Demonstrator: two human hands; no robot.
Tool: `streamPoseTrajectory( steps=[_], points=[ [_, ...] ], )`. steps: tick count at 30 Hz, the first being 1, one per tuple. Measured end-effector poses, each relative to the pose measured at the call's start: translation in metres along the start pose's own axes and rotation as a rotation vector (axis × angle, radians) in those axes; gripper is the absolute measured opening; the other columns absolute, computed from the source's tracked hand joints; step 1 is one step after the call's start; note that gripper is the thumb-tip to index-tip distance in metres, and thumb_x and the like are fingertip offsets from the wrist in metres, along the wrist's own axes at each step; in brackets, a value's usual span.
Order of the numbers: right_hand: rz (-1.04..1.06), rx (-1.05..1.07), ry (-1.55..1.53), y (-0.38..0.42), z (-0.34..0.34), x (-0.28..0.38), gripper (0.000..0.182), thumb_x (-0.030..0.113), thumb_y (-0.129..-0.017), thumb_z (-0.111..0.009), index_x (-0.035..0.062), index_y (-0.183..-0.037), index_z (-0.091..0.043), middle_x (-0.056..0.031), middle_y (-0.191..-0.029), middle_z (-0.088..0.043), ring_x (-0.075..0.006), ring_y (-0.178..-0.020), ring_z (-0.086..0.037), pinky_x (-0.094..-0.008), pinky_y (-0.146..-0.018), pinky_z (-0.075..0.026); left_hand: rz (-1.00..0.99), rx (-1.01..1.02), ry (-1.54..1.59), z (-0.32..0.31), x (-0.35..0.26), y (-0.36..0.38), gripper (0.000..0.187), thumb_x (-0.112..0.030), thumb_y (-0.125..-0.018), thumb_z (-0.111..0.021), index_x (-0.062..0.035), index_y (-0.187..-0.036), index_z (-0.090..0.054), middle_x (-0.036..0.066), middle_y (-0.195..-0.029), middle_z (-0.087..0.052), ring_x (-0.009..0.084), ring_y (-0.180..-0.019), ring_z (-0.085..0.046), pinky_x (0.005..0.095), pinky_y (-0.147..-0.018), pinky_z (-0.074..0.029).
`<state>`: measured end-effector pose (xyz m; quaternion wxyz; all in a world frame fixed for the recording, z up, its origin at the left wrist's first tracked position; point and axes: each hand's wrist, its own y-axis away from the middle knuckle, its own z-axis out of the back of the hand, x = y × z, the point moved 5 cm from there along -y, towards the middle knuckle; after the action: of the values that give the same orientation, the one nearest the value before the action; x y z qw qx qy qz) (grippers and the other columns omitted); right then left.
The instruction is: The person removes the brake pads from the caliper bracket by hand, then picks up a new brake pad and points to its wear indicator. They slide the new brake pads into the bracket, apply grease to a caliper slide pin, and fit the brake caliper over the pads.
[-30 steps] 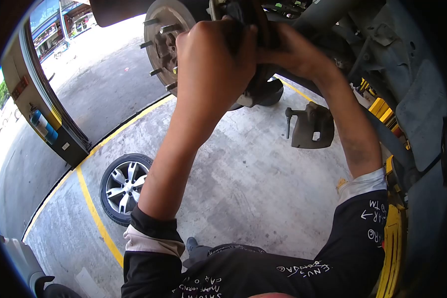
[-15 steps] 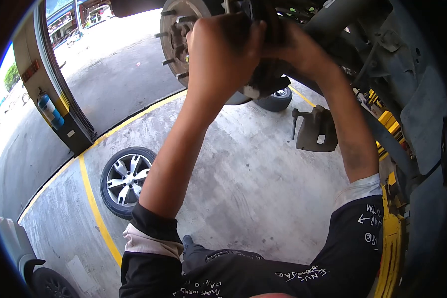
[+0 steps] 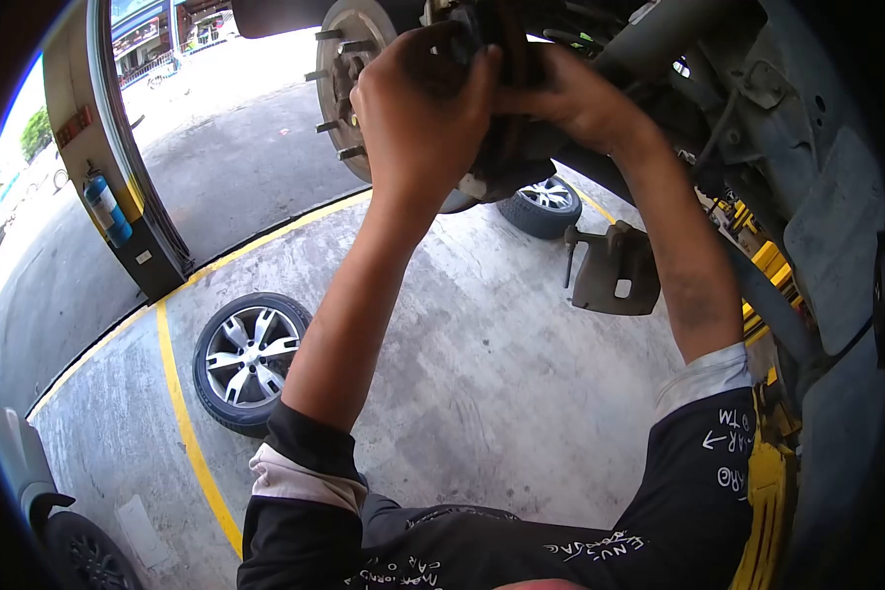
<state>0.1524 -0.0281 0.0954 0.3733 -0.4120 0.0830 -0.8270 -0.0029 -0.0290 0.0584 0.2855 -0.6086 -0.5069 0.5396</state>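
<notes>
Both of my hands are raised at the brake disc [image 3: 356, 22], whose wheel studs stick out to the left. My left hand [image 3: 418, 118] is curled round a dark brake part [image 3: 475, 28] beside the disc, thumb on its near side. My right hand [image 3: 575, 98] reaches in from the right, its fingers closed against the same dark assembly. Shadow and my own hands hide the fingertips and most of that part. Below my right forearm hangs a brake caliper [image 3: 600, 280], apart from both hands.
An alloy wheel with its tyre [image 3: 251, 359] lies on the concrete floor at left; another wheel [image 3: 546, 202] lies behind the hub. Car underbody parts [image 3: 836, 197] crowd the right, beside a yellow lift [image 3: 772, 501]. A pillar carries a blue extinguisher [image 3: 108, 211]. Another vehicle [image 3: 25, 482] stands at lower left.
Both hands have shifted slightly left in view, still at the same dark part. The hanging caliper appears a little lower and further left. My view has tilted slightly.
</notes>
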Motion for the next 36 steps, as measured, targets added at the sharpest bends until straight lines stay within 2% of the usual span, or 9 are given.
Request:
streamPoseTrajectory(
  steps=[13, 16, 19, 21, 23, 25, 28, 31, 36],
  points=[
    [0.013, -0.006, 0.053, 0.002, 0.006, -0.009, 0.049, 0.024, -0.089, -0.078, 0.0028, -0.129, -0.060, -0.0086, -0.115, -0.069, -0.0179, -0.107, -0.066, -0.0338, -0.097, -0.053, 0.031, 0.147, -0.011, -0.007, 0.002, -0.001, 0.033, -0.020, -0.088, -0.077, 0.0076, -0.105, -0.074, 0.014, -0.082, -0.076, 0.0122, -0.076, -0.071, 0.0257, -0.071, -0.055],
    [-0.028, 0.037, 0.073, 0.001, 0.008, -0.013, 0.053, 0.024, -0.090, -0.078, 0.0001, -0.131, -0.056, -0.0066, -0.121, -0.067, -0.0137, -0.111, -0.062, -0.0311, -0.099, -0.049, -0.034, 0.092, 0.094, -0.006, 0.007, -0.005, 0.023, -0.019, -0.084, -0.075, 0.0046, -0.088, -0.074, 0.013, -0.067, -0.071, 0.0254, -0.065, -0.073, 0.0336, -0.064, -0.055],
    [-0.068, 0.014, 0.126, 0.006, 0.008, -0.013, 0.052, 0.026, -0.090, -0.077, 0.0004, -0.131, -0.057, -0.0067, -0.122, -0.067, -0.0145, -0.112, -0.062, -0.0316, -0.100, -0.049, -0.082, 0.319, -0.138, -0.004, -0.002, -0.006, 0.029, -0.021, -0.084, -0.077, -0.0027, -0.106, -0.075, 0.013, -0.076, -0.073, 0.0267, -0.070, -0.074, 0.0361, -0.066, -0.057],
    [-0.123, 0.006, 0.086, 0.007, 0.000, -0.004, 0.047, 0.033, -0.095, -0.070, 0.0009, -0.127, -0.059, -0.0068, -0.120, -0.066, -0.0154, -0.109, -0.062, -0.0327, -0.097, -0.051, 0.281, 0.514, 0.093, 0.000, -0.004, -0.006, 0.034, -0.019, -0.084, -0.078, 0.0079, -0.102, -0.071, 0.017, -0.083, -0.074, 0.0273, -0.072, -0.072, 0.0395, -0.068, -0.055],
    [-0.162, 0.000, 0.054, 0.007, -0.001, -0.004, 0.045, 0.040, -0.100, -0.063, 0.0015, -0.124, -0.061, -0.0070, -0.118, -0.065, -0.0164, -0.106, -0.062, -0.0338, -0.094, -0.052, 0.288, 0.613, 0.071, 0.006, -0.004, -0.003, 0.042, -0.015, -0.083, -0.078, 0.0085, -0.116, -0.065, 0.018, -0.087, -0.074, 0.0289, -0.073, -0.072, 0.0402, -0.070, -0.055],
    [-0.032, 0.010, -0.098, 0.007, -0.001, -0.002, 0.048, 0.024, -0.090, -0.079, 0.0021, -0.127, -0.059, -0.0059, -0.114, -0.066, -0.0152, -0.103, -0.063, -0.0339, -0.092, -0.054, -0.119, 0.653, -0.328, 0.012, 0.001, -0.002, 0.043, -0.020, -0.084, -0.080, -0.0058, -0.124, -0.070, 0.015, -0.091, -0.076, 0.0214, -0.081, -0.075, 0.0334, -0.076, -0.058],
    [-0.184, -0.030, -0.121, 0.008, -0.002, -0.004, 0.049, 0.028, -0.091, -0.077, 0.0020, -0.128, -0.058, -0.0067, -0.113, -0.067, -0.0161, -0.100, -0.065, -0.0331, -0.089, -0.055, -0.255, 0.789, -0.454, 0.014, 0.005, -0.015, 0.057, -0.022, -0.081, -0.082, -0.0160, -0.134, -0.064, 0.014, -0.098, -0.075, 0.0274, -0.087, -0.074, 0.0391, -0.078, -0.059],
    [-0.161, 0.035, -0.029, 0.007, 0.002, -0.007, 0.048, 0.027, -0.092, -0.076, 0.0014, -0.128, -0.058, -0.0076, -0.113, -0.068, -0.0165, -0.098, -0.066, -0.0326, -0.086, -0.057, -0.298, 0.827, -0.346, 0.016, -0.014, -0.016, 0.052, -0.013, -0.078, -0.082, 0.0087, -0.121, -0.063, 0.020, -0.088, -0.073, 0.0306, -0.076, -0.072, 0.0399, -0.073, -0.055],
    [-0.139, 0.003, -0.013, 0.008, -0.004, 0.004, 0.050, 0.030, -0.091, -0.077, 0.0005, -0.127, -0.058, -0.0074, -0.112, -0.068, -0.0161, -0.101, -0.065, -0.0323, -0.089, -0.055, -0.298, 0.764, -0.331, 0.011, -0.003, -0.012, 0.066, -0.013, -0.073, -0.085, 0.0078, -0.130, -0.059, 0.023, -0.098, -0.073, 0.0322, -0.087, -0.073, 0.0388, -0.080, -0.056]
  ],
)
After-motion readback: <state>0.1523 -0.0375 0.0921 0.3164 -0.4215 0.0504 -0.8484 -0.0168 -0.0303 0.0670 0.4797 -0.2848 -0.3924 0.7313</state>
